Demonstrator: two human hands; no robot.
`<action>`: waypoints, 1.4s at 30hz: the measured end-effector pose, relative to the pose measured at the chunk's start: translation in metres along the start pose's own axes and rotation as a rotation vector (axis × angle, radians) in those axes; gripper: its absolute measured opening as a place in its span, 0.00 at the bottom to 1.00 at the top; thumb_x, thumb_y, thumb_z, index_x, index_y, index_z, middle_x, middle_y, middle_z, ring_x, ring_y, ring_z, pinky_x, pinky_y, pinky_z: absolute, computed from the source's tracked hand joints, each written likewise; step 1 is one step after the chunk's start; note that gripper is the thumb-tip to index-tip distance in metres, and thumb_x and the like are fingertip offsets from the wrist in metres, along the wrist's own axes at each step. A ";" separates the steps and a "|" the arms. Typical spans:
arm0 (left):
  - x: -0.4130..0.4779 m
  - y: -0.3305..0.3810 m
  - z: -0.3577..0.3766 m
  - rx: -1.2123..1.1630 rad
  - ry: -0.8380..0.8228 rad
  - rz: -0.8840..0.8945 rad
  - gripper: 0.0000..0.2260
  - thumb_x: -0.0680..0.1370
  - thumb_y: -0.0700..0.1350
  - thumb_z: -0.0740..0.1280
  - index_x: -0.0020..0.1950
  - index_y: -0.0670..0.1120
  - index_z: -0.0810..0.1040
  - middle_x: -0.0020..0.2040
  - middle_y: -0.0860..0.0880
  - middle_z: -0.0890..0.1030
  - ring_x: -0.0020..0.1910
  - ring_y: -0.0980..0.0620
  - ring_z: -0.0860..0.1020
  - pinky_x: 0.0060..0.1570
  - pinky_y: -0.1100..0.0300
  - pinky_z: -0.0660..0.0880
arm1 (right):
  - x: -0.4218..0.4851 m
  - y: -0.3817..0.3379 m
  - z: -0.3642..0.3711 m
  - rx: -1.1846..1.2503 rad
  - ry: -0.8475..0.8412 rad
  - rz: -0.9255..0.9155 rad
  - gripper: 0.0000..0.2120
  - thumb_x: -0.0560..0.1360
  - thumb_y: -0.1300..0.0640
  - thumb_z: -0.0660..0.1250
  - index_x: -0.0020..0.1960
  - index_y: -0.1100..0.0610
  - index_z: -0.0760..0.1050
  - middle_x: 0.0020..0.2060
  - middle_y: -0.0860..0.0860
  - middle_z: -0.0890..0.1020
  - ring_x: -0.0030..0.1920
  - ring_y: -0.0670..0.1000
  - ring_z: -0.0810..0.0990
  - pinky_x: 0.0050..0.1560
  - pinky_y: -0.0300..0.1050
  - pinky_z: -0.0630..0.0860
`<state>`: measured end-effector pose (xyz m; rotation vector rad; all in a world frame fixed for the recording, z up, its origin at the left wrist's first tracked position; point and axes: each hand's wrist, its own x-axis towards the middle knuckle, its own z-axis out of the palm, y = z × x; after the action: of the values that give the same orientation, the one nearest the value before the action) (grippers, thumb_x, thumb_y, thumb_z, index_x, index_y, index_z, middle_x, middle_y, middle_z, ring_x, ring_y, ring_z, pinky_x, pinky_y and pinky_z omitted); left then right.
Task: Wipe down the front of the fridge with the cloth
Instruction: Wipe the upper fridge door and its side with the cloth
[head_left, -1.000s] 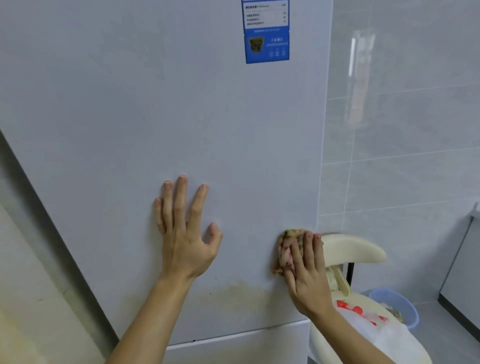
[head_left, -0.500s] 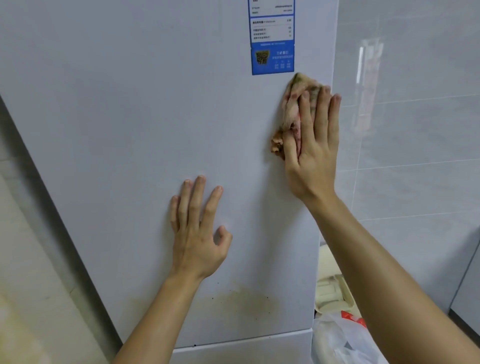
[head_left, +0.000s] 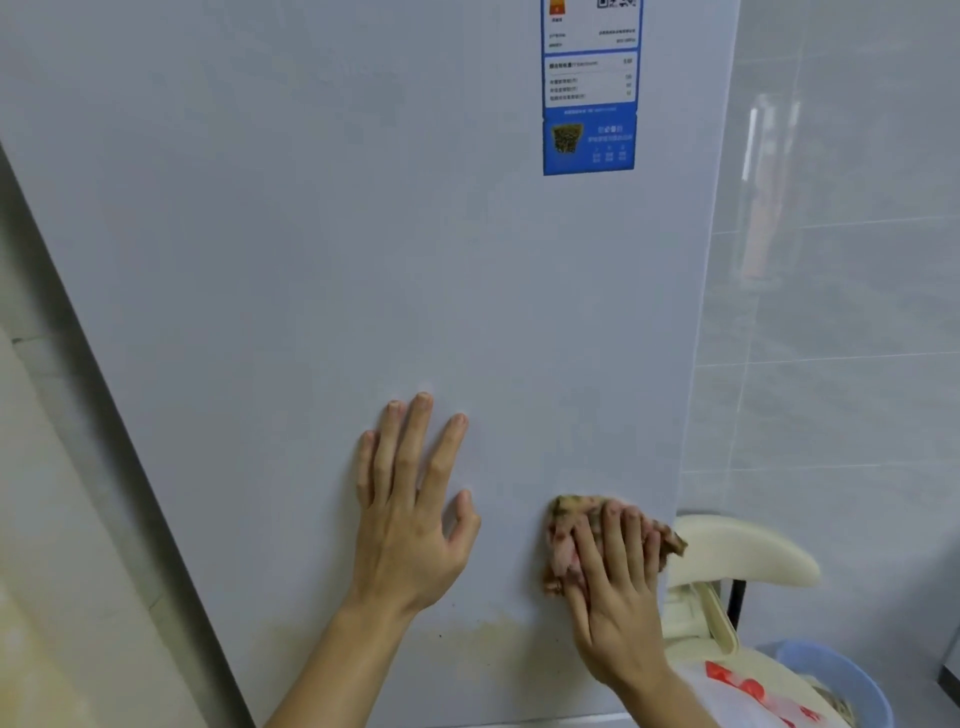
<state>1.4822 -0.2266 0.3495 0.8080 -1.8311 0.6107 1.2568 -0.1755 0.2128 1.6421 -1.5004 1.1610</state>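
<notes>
Looking from the left, we saw a pale wall (head_left: 47, 545) with a shadowed gap between it and the left edge of the fridge (head_left: 311, 234), whose flat white front filled most of the view. Our left hand (head_left: 410, 525) lay flat on the lower middle of that front, palm against the door. Its grip was wide: the four fingers were straight and spread, pointing up, the thumb was out to the right, and it held nothing. Below it and to its right a yellowish-brown stain (head_left: 488, 642) smeared the door near its bottom edge. High on the right part of the door a blue and white label (head_left: 589, 104) was stuck, its print too blurred for us to read. The cloth (head_left: 563, 519), a bunched rag in brown and pink, was low on the fridge front near its right edge, just above the stain. Our right hand (head_left: 615, 597) pressed it against the door with straight fingers laid over it, the grip wide rather than curled round it. Right of the fridge, near us, stood a cream chair (head_left: 743, 551) with a white bag (head_left: 753, 696) with red print on it, and further right a blue bin (head_left: 852, 680). Behind them rose a grey tiled wall (head_left: 831, 322).
</notes>
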 end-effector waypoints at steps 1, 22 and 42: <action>-0.002 -0.002 0.000 0.004 -0.006 0.006 0.34 0.76 0.45 0.69 0.82 0.46 0.65 0.85 0.42 0.58 0.85 0.41 0.52 0.82 0.40 0.49 | 0.007 -0.003 -0.001 0.008 0.015 -0.002 0.27 0.88 0.46 0.46 0.86 0.48 0.47 0.85 0.52 0.48 0.85 0.56 0.46 0.83 0.58 0.39; -0.032 -0.088 -0.052 -0.001 -0.118 -0.010 0.34 0.77 0.42 0.66 0.83 0.48 0.62 0.86 0.43 0.55 0.85 0.39 0.53 0.81 0.35 0.52 | 0.029 -0.101 0.018 -0.071 -0.132 -0.181 0.25 0.88 0.51 0.49 0.85 0.47 0.55 0.85 0.49 0.54 0.84 0.54 0.56 0.84 0.52 0.47; -0.087 -0.132 -0.038 -0.053 0.010 -0.032 0.32 0.78 0.42 0.69 0.82 0.45 0.65 0.84 0.40 0.57 0.85 0.39 0.51 0.82 0.40 0.48 | 0.052 -0.121 0.013 -0.096 0.371 -0.092 0.15 0.79 0.60 0.74 0.66 0.56 0.83 0.58 0.54 0.70 0.58 0.57 0.71 0.59 0.55 0.70</action>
<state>1.6287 -0.2629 0.2894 0.7957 -1.8145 0.5429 1.3766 -0.1903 0.2678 1.3296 -1.2130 1.2428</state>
